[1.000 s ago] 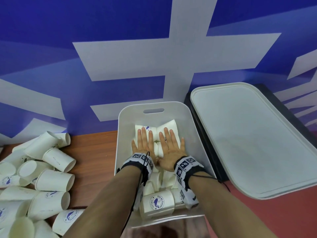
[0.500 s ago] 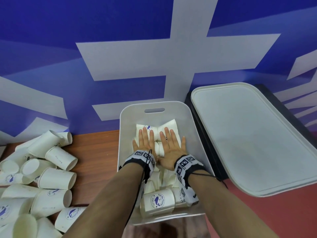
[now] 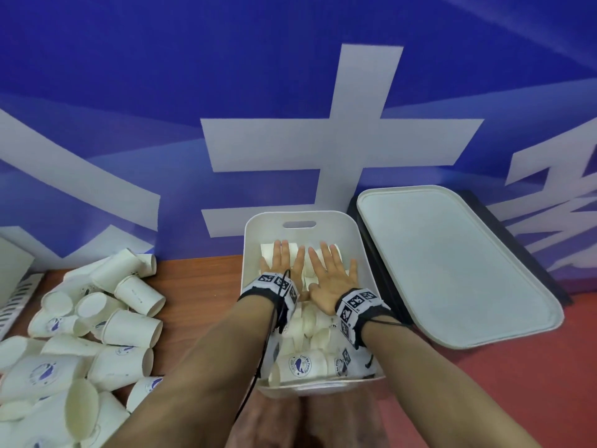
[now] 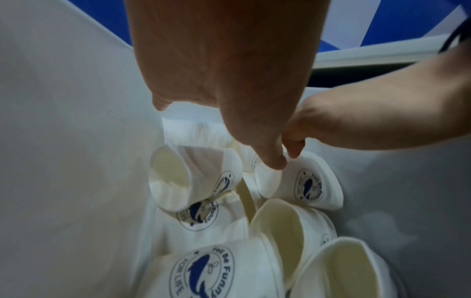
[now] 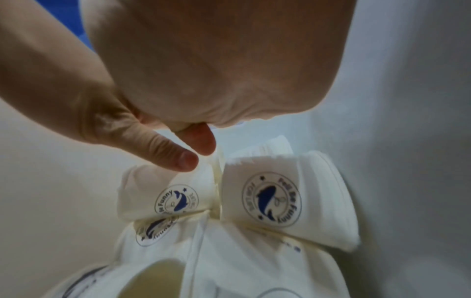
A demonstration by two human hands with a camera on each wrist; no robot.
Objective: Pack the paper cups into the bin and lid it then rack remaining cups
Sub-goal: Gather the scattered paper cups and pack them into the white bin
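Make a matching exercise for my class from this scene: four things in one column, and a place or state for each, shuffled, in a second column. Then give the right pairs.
Things
1. lid
2. loose cups
3. left hand
4. bin

Places or states
A. heaped on the wooden table, left of the bin
B. flat on the cups inside the bin
C. open-topped, holding cups
D. lying to the right of the bin, off it

Pairs: 1-D, 2-A, 3-B, 4-C

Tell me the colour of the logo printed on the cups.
Dark blue on white paper cups, clearest in the right wrist view.
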